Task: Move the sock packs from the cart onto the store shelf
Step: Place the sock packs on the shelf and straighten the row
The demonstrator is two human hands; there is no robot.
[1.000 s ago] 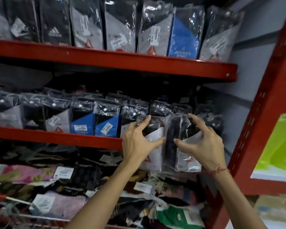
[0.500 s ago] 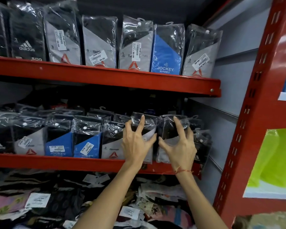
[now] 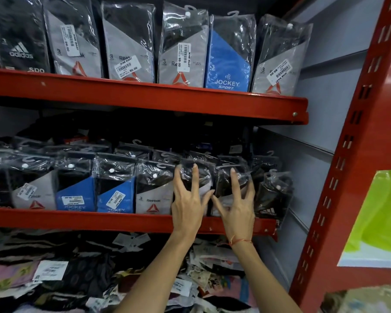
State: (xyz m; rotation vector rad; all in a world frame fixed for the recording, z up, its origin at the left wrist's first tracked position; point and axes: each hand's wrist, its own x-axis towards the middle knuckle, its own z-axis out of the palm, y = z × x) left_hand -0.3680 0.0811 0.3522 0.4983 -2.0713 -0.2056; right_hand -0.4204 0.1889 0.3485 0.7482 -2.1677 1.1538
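Observation:
Two clear-wrapped sock packs stand side by side at the right end of the red middle shelf [image 3: 99, 219]. My left hand [image 3: 187, 206] lies flat on the front of the left pack [image 3: 205, 172], fingers spread. My right hand [image 3: 237, 211], with a red thread at the wrist, is spread the same way on the right pack [image 3: 224, 177]. The thumbs nearly meet in the gap between the two packs. Neither hand is closed around a pack. The cart is out of view.
A row of Reebok and Jockey packs [image 3: 113, 193] fills the shelf to the left, and a tilted Adidas pack [image 3: 271, 199] leans on the right. The upper shelf [image 3: 145, 98] holds more packs. Loose tagged garments [image 3: 77, 279] lie below. A red upright [image 3: 357, 154] stands at right.
Both hands lifted the two packs from below the shelf edge up onto the middle shelf. The fingers have since opened and flattened against the pack fronts.

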